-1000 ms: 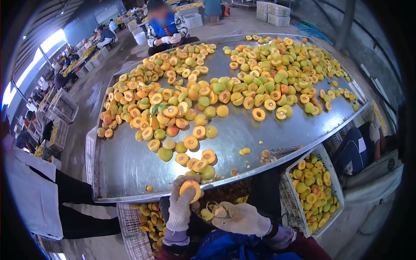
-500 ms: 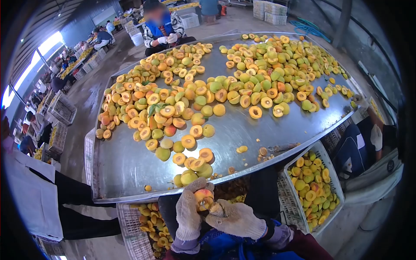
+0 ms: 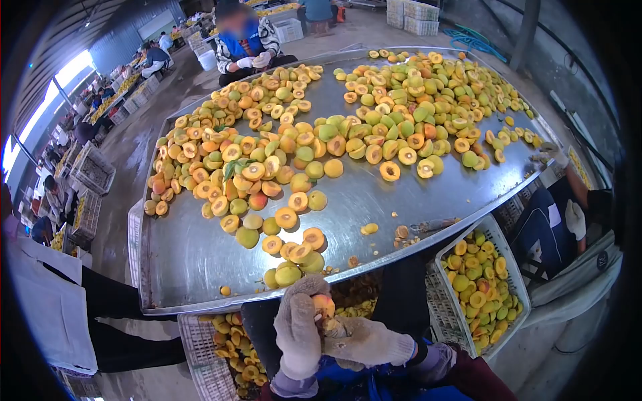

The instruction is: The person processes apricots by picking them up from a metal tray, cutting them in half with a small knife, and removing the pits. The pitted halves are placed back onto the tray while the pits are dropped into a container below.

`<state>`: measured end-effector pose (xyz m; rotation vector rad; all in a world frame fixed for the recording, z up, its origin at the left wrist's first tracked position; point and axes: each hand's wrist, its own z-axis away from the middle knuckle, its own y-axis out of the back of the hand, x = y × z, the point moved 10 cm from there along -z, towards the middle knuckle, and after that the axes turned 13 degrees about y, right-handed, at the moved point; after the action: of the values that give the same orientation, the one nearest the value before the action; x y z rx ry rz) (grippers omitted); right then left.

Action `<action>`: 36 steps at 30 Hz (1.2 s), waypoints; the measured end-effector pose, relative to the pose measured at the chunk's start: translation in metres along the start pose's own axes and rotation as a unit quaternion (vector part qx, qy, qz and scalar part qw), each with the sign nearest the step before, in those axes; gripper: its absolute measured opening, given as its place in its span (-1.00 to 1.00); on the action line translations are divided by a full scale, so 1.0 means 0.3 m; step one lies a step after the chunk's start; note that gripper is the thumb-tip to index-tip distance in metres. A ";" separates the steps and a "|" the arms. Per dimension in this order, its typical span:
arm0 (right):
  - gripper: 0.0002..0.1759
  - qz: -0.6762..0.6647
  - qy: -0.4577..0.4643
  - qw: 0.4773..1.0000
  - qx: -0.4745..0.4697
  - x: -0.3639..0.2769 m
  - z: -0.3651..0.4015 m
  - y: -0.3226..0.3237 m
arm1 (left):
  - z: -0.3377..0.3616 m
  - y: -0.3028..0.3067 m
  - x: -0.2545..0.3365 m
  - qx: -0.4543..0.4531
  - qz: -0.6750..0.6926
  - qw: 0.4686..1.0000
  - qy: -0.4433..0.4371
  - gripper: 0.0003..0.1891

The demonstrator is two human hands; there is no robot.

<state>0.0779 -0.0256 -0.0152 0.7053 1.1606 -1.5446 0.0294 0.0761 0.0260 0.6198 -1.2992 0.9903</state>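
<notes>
At the left, a person in a pale top and dark trousers (image 3: 57, 294) stands beside the surface (image 3: 381, 214), a metal one with a raised rim; beyond are an open crate (image 3: 93, 167) and a workshop floor. Under the surface's near left corner sits a white crate (image 3: 198, 347) with fruit halves in it. On the surface, cut fruit (image 3: 227, 150) spreads from the left across the far side, a short string of it reaching the near edge, just beyond the hands.

The gloved left hand (image 3: 298, 331) is closed around one orange-red fruit (image 3: 324, 305), which lies at its right side, above the right fingertips. Both hands are close to it, the left having the clearer hold. Its long axis cannot be told, being partly covered. The gloved right hand (image 3: 372, 342) has its fingers bent in from the right, below the fruit; whether they grip it or something small is unclear.

Farther right, a slender tool (image 3: 435, 225) lies by the near rim, above a full crate (image 3: 436, 301); a seated co-worker's gloved hand (image 3: 554, 154) reaches the right edge.
</notes>
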 end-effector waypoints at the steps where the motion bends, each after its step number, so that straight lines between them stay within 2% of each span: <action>1: -0.57 0.000 0.001 1.000 0.000 -0.011 -0.003 0.012 | -0.004 -0.028 -0.017 -0.064 0.048 0.995 0.058 -0.49; 2: -0.58 -0.008 -0.027 0.999 -0.044 -0.003 0.001 0.000 | 0.004 -0.029 0.001 -0.064 0.048 0.995 0.058 -0.49; 3: -0.59 -0.015 -0.056 0.994 -0.089 0.011 0.010 -0.018 | 0.015 -0.043 -0.029 -0.087 0.136 0.977 0.138 -0.48; 4: -0.59 -0.015 -0.055 0.994 -0.089 0.021 0.011 -0.018 | 0.028 -0.064 -0.066 -0.109 0.222 0.944 0.216 -0.47; 5: -0.59 -0.027 -0.041 0.996 -0.078 0.030 0.010 -0.019 | 0.028 -0.061 -0.069 -0.109 0.221 0.945 0.216 -0.47; 7: -0.60 -0.041 -0.031 0.996 -0.068 0.037 0.012 -0.025 | 0.031 -0.033 -0.057 -0.085 0.100 0.978 0.164 -0.47; 8: -0.61 -0.072 -0.007 0.995 -0.075 0.015 0.012 -0.040 | 0.028 -0.031 -0.064 -0.086 0.101 0.978 0.164 -0.47; 10: -0.61 -0.101 0.017 0.991 -0.083 -0.011 0.012 -0.047 | 0.024 -0.036 0.017 -0.072 -0.135 0.988 0.011 -0.48; 11: -0.63 -0.120 0.001 0.987 -0.107 -0.009 0.020 -0.058 | 0.022 -0.035 0.026 -0.072 -0.135 0.988 0.009 -0.48; 13: -0.64 -0.139 -0.015 0.982 -0.130 0.002 0.032 -0.066 | 0.022 -0.073 -0.007 -0.152 -0.001 0.984 0.095 -0.49; 15: -0.67 -0.250 -0.040 0.949 -0.186 0.021 0.048 -0.109 | 0.024 -0.085 0.003 -0.185 0.010 0.979 0.087 -0.49; 17: -0.68 -0.296 -0.017 0.937 -0.184 0.094 0.029 -0.113 | 0.032 -0.100 -0.005 -0.215 0.022 0.973 0.077 -0.49; 19: -0.69 -0.340 0.007 0.923 -0.182 0.071 0.027 -0.124 | 0.050 -0.092 0.052 -0.181 -0.013 0.981 -0.074 -0.43; 20: -0.70 -0.375 0.037 0.909 -0.181 0.023 0.037 -0.129 | 0.058 -0.100 0.050 -0.181 -0.013 0.981 -0.075 -0.43; 21: -0.70 -0.409 0.066 0.893 -0.178 -0.018 0.042 -0.129 | 0.061 -0.104 0.049 -0.173 0.015 0.984 -0.048 -0.41; 23: -0.72 -0.409 0.064 0.888 -0.199 -0.010 0.048 -0.138 | 0.033 -0.104 0.027 -0.165 0.043 0.985 -0.021 -0.38; 24: -0.74 -0.411 0.062 0.882 -0.222 0.000 0.055 -0.151 | -0.008 -0.136 -0.061 -0.233 0.252 0.931 0.122 -0.38; 25: -0.75 -0.411 0.061 0.876 -0.247 0.007 0.057 -0.161 | -0.008 -0.184 -0.112 -0.284 0.442 0.812 0.253 -0.38; 26: -0.77 -0.409 0.061 0.869 -0.273 0.011 0.058 -0.166 | -0.031 -0.112 -0.169 -0.149 0.353 0.883 0.270 -0.42; 27: -0.78 -0.408 0.061 0.861 -0.297 0.013 0.061 -0.168 | -0.036 -0.097 -0.165 -0.148 0.353 0.884 0.267 -0.42; 28: -0.75 -0.490 0.002 0.834 -0.255 0.040 0.051 -0.143 | -0.049 -0.004 -0.178 -0.059 0.293 0.922 0.247 -0.49; 29: -0.75 -0.488 0.001 0.834 -0.257 0.068 0.057 -0.122 | -0.053 0.100 -0.181 0.031 0.230 0.947 0.223 -0.56; 31: -0.68 -0.459 -0.031 0.884 -0.086 0.218 0.017 0.007 | -0.025 0.344 -0.155 0.165 0.057 0.973 0.153 -0.59; 32: -0.66 -0.367 0.046 0.920 -0.130 0.184 0.005 0.034 | -0.021 0.489 -0.143 0.199 -0.110 0.969 0.100 -0.63; 33: -0.66 -0.367 0.047 0.919 -0.133 0.178 -0.003 0.037 | -0.017 0.603 -0.141 0.227 -0.274 0.934 0.045 -0.68; 34: -0.69 -0.341 0.030 0.930 -0.134 0.186 -0.007 0.033 | -0.005 0.675 -0.179 0.228 -0.276 0.933 0.045 -0.68; 35: -0.72 -0.315 0.011 0.939 -0.136 0.192 -0.009 0.027 | 0.030 0.687 -0.136 0.270 -0.492 0.826 -0.053 -0.70; 36: -0.74 -0.285 -0.005 0.948 -0.138 0.190 -0.017 0.025 | 0.049 0.635 -0.103 0.294 -0.674 0.661 -0.150 -0.72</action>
<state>0.0677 -0.0425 -0.0694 0.1709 1.6291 -1.7931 -0.1424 0.1464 -0.0288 1.9339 -0.3827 -0.0445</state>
